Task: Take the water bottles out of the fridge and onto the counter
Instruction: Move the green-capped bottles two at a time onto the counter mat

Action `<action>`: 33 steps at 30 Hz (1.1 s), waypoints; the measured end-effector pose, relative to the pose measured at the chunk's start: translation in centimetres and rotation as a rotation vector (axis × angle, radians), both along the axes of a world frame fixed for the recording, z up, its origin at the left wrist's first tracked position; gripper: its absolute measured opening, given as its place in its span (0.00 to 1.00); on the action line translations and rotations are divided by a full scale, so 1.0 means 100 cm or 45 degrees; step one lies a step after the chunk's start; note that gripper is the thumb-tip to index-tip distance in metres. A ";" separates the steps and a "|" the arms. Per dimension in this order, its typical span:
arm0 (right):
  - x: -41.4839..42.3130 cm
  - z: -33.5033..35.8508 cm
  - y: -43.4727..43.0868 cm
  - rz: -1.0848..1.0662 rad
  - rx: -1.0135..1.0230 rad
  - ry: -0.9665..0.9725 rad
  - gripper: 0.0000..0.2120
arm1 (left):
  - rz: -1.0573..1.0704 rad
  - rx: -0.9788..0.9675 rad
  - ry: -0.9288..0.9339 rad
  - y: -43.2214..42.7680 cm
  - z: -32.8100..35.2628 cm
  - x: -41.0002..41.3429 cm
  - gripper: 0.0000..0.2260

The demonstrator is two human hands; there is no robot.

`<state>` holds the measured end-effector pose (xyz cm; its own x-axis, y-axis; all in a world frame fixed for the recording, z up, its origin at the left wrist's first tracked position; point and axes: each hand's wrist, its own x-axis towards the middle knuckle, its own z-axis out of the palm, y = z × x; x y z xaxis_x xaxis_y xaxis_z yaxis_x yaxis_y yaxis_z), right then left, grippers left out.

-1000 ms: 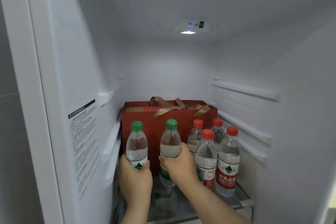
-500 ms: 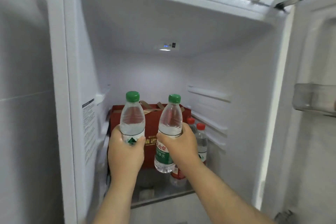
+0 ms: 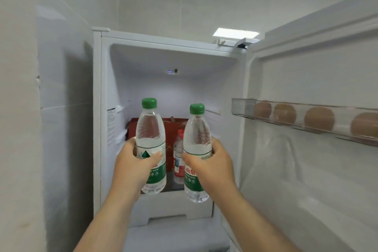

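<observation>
The left hand [image 3: 135, 166] is gripping a green-capped water bottle [image 3: 150, 145] around its label, fingers wrapped behind and thumb across the front. The right hand [image 3: 210, 166] is gripping a second green-capped bottle [image 3: 197, 149] the same way. Both bottles are standing upright, side by side and apart, held in the air in front of the open fridge [image 3: 176, 61].

Compared with half a second ago, the bottles are sitting further out of the fridge compartment: they were then level with the shelf opening, close to the red box [image 3: 169, 141], and they are now hanging before the lower front edge, their bases showing below the shelf line. The view is also pulling back. More of the fridge top, the wall above and a ceiling light [image 3: 235, 33] are showing. A second ago both bottles were standing on the shelf among the others.

One red-capped bottle [image 3: 179, 155] is showing between the two held ones, standing on the shelf in front of the red box; others seen earlier are hidden behind the hands.

The fridge door [image 3: 306, 170] is standing open at the right. Its clear door rack [image 3: 286, 122] is holding a row of brown eggs [image 3: 319, 118], which were not readable in the earlier frame. No counter is appearing in this view.
</observation>
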<state>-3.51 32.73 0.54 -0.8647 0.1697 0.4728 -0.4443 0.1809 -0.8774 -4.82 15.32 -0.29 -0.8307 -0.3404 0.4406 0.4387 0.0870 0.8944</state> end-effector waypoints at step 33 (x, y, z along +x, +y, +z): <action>0.348 0.081 0.117 -0.740 0.231 0.130 0.12 | -1.348 -0.012 0.435 0.145 0.075 0.205 0.40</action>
